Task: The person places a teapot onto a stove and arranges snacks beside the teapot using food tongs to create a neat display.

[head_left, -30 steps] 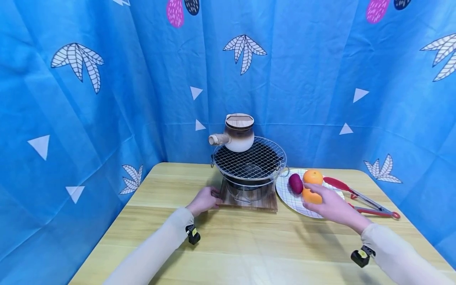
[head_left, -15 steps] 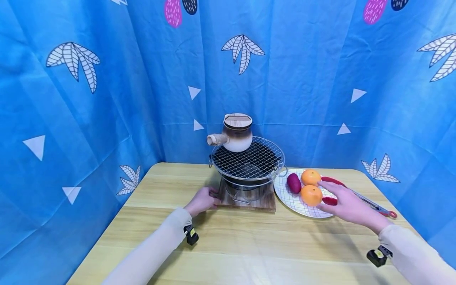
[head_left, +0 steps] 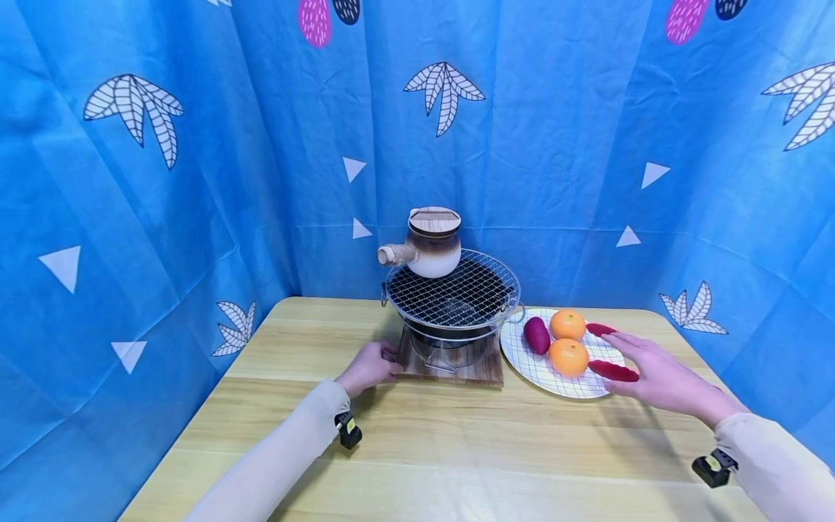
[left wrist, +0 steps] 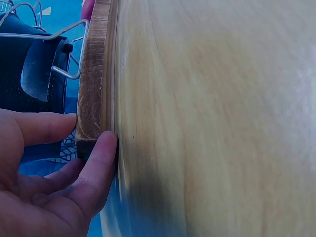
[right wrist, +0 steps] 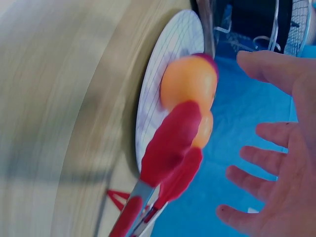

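My left hand (head_left: 368,368) pinches the near left corner of a square wooden board (head_left: 484,373). In the left wrist view the thumb (left wrist: 54,126) lies on its upper face and a finger (left wrist: 99,165) at its lower edge. The board bears a dark round stove with a wire grill (head_left: 457,299). A side-handled clay pot (head_left: 435,255) with a wooden lid sits on the grill. Over the red-tipped tongs (head_left: 613,371) hovers my right hand (head_left: 672,380), fingers spread. In the right wrist view the tongs (right wrist: 170,143) appear apart from the fingers (right wrist: 261,180), nothing held.
Right of the stove, a white checked plate (head_left: 522,362) holds two oranges (head_left: 568,357) and a purple oval fruit or vegetable (head_left: 537,335). The tongs' red tips reach the plate's right side. A blue patterned curtain (head_left: 554,181) surrounds the wooden table (head_left: 417,442).
My right hand has moved right, from over the oranges to over the tongs, uncovering the fruit. The left hand stays at the board's corner. The view has shifted slightly.
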Available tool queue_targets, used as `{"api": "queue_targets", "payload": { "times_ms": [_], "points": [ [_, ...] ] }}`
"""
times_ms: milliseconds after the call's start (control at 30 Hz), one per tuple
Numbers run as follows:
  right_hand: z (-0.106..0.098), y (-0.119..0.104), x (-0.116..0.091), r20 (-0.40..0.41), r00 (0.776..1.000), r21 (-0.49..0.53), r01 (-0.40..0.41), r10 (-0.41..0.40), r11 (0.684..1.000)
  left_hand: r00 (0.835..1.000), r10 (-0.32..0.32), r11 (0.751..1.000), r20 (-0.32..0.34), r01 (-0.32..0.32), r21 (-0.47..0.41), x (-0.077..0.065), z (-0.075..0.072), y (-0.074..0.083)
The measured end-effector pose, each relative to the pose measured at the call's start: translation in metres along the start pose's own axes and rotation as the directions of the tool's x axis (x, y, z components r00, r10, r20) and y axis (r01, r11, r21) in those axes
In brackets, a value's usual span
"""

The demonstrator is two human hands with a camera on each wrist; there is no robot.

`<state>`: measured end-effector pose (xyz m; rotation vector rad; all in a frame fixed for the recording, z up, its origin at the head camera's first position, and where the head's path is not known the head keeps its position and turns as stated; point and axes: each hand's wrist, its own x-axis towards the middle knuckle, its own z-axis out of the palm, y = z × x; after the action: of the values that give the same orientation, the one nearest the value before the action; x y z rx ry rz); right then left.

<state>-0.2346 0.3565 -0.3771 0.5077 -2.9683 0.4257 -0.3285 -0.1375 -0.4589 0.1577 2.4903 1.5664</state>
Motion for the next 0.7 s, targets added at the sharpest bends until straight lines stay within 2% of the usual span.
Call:
{"api": "queue_targets", "payload": {
  "times_ms": [467, 700],
  "points": [
    [0.001, 0.040, -0.006, 0.029, 0.997, -0.005, -0.073, 0.073, 0.997, 1.000, 0.006, 1.000, 0.003, -0.006, -0.022, 0.001, 0.000, -0.001],
    [0.002, 0.061, -0.007, 0.026, 0.998, -0.008, -0.063, 0.063, 0.998, 1.000, 0.005, 1.000, 0.000, -0.005, -0.014, 0.002, 0.000, -0.002]
  ]
}}
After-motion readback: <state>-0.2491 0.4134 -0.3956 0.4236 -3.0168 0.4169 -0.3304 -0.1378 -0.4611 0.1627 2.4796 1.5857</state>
